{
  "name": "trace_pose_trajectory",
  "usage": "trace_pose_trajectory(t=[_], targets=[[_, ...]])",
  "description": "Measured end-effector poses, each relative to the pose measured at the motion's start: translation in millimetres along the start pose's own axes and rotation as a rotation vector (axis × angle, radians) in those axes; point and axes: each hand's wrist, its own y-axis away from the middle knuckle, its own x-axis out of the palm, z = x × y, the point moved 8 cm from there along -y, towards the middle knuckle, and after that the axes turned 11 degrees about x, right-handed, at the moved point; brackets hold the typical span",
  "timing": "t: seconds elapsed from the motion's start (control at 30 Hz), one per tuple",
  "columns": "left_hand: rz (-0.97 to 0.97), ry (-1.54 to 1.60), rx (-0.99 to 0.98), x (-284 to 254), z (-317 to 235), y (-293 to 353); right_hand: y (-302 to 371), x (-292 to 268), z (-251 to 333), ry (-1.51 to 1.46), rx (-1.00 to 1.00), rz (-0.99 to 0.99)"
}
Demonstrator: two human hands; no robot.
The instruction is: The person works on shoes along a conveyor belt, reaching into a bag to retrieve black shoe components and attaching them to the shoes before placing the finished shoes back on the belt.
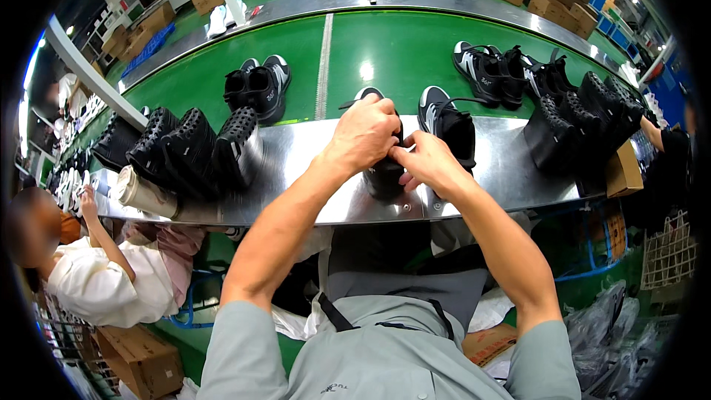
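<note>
A black sneaker (384,181) rests on the steel ledge straight ahead of me, its toe pointing away. My left hand (366,133) is bent over its top, fingers closed on the upper and hiding most of the lacing. From the other side, my right hand (426,161) has its thumb and fingers drawn together at the shoe's opening, where the fingertips are partly covered. Just to the right stands another black sneaker (453,127) with a grey toe and a loose lace sticking out; neither hand touches it.
Beyond the steel ledge (326,211) runs a green conveyor belt (400,52) carrying sneaker pairs (259,87). Upturned black shoes (191,150) and a lidded cup (144,191) line the left; more shoes (585,115) stand right. A co-worker (118,274) sits left, another person's arm (652,133) shows right.
</note>
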Motion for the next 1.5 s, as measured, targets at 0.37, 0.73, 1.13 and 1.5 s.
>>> trace_pose_trajectory(t=[0.37, 0.73, 1.13, 1.5], targets=[[0.151, 0.371, -0.303, 16.4, -49.0, 28.2, -0.1, -98.5, -81.1, -0.473, 0.080, -0.182], [0.301, 0.070, -0.350, 35.7, -9.1, -33.3, 3.3, -67.4, -119.1, -0.114, -0.357, -0.691], [0.263, -0.496, -0.448, -1.3, 120.3, 6.2, -15.1, -94.0, -105.7, -0.043, -0.271, -0.657], [-0.079, 0.045, -0.312, 67.2, -0.1, 46.5, -186.5, -234.9, -37.2, 1.163, 0.189, -0.381]])
